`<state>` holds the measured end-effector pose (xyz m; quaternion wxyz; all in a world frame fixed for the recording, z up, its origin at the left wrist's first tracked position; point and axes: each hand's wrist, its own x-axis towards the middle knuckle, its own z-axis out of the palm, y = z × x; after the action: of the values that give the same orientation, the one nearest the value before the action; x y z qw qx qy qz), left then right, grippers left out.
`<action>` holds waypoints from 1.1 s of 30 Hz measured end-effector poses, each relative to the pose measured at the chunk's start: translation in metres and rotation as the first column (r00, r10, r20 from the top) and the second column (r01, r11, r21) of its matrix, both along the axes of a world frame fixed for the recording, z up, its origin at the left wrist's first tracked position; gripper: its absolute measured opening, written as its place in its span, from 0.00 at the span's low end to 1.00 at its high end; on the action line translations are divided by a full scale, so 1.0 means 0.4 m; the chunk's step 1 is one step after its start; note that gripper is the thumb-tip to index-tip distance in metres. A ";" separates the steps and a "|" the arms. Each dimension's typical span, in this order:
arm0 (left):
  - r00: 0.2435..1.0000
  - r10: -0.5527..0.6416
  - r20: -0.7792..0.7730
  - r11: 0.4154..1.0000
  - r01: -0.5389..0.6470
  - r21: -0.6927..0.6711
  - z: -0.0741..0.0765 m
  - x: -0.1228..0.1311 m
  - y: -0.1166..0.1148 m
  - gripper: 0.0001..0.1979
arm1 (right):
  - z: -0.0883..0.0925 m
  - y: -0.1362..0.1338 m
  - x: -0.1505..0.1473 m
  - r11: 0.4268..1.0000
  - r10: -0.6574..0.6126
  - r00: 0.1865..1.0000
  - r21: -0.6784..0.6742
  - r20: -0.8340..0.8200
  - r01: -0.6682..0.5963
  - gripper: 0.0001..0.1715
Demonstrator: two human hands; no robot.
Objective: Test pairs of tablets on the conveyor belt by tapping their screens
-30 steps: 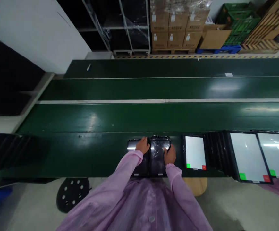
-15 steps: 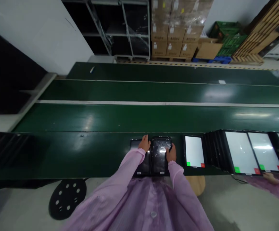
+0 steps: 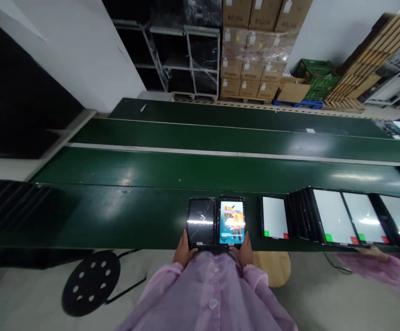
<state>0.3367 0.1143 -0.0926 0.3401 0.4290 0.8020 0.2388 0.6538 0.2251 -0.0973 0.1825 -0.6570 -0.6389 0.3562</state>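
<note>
Head view: right tablet [image 3: 232, 221] newly lit.

A long dark green bench [image 3: 124, 220] runs across the view, with parallel green lanes behind it. Landmark: the lit tablet [image 3: 232, 222] showing an orange picture, flat on the bench at its near edge. Touching its left side lies a dark tablet [image 3: 201, 222]. Just to its right lies a white-screen tablet [image 3: 275, 217]. Farther right, a fanned row of dark tablets [image 3: 298, 215] leans, followed by three larger white-screen tablets [image 3: 358, 217].
</note>
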 end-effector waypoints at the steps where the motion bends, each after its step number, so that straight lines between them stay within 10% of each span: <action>1: 1.000 0.005 -0.019 1.000 -0.006 -0.017 0.007 0.001 0.006 0.57 | 0.003 0.005 -0.001 1.000 0.002 1.000 -0.002 0.012 -0.002 0.68; 13: 0.999 0.042 0.003 0.996 -0.042 -0.080 0.054 -0.011 0.029 0.53 | 0.014 0.024 0.010 0.999 0.027 0.998 0.042 -0.048 -0.025 0.64; 22: 0.986 0.165 0.027 0.986 -0.164 -0.018 0.037 -0.019 -0.007 0.31 | -0.012 0.033 0.051 0.999 -0.039 0.977 0.015 -0.209 0.043 0.53; 33: 0.986 0.117 -0.114 0.984 -0.131 -0.123 0.073 -0.107 0.212 0.23 | 0.050 0.233 -0.024 0.989 -0.139 0.985 -0.057 -0.104 0.134 0.43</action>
<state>0.2939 0.1993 -0.0634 0.3085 0.3671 0.8581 0.1836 0.6440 0.3184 -0.0774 0.2242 -0.6834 -0.5726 0.3935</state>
